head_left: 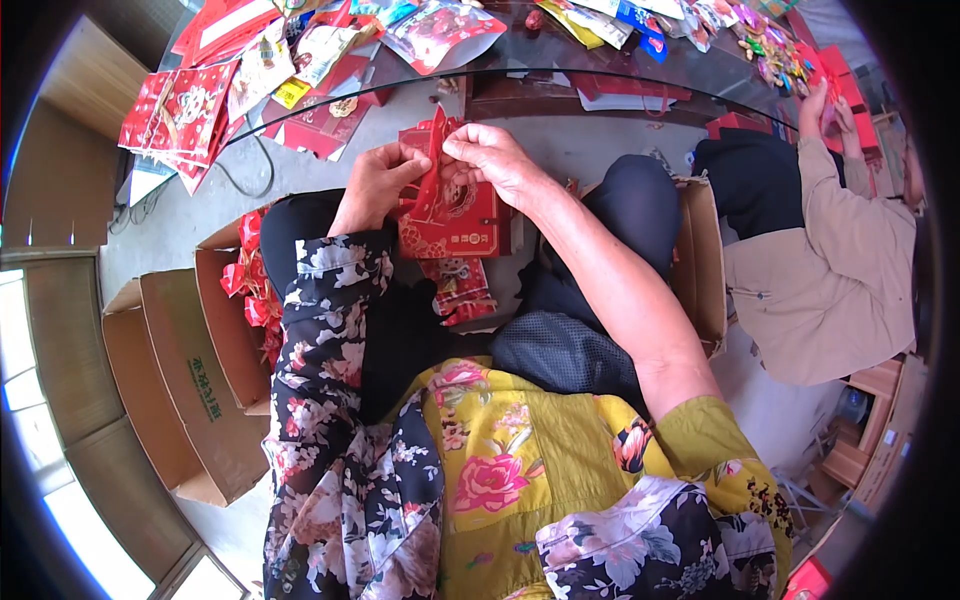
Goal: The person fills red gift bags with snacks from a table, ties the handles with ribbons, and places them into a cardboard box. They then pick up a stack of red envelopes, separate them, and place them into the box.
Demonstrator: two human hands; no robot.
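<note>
Above my lap, a red gift box (475, 232) with gold printing lies face up. My left hand (382, 180) is closed, its fingers pinching a red ribbon (432, 165) that rises over the box. From the other side my right hand (487, 158) pinches the same ribbon near its upper part, its thumb and forefinger pressed together. The two hands are close to each other above the box. Below the box lie red packets (460, 292), partly hidden by it.
A glass table (480, 90) ahead bears snack packets and red bags (185, 112). Left of my legs stands an open carton (222, 330) with red wrapped items (252, 290); another carton (708, 265) is at right. A co-worker (825, 270) sits further right, hands on red material.
</note>
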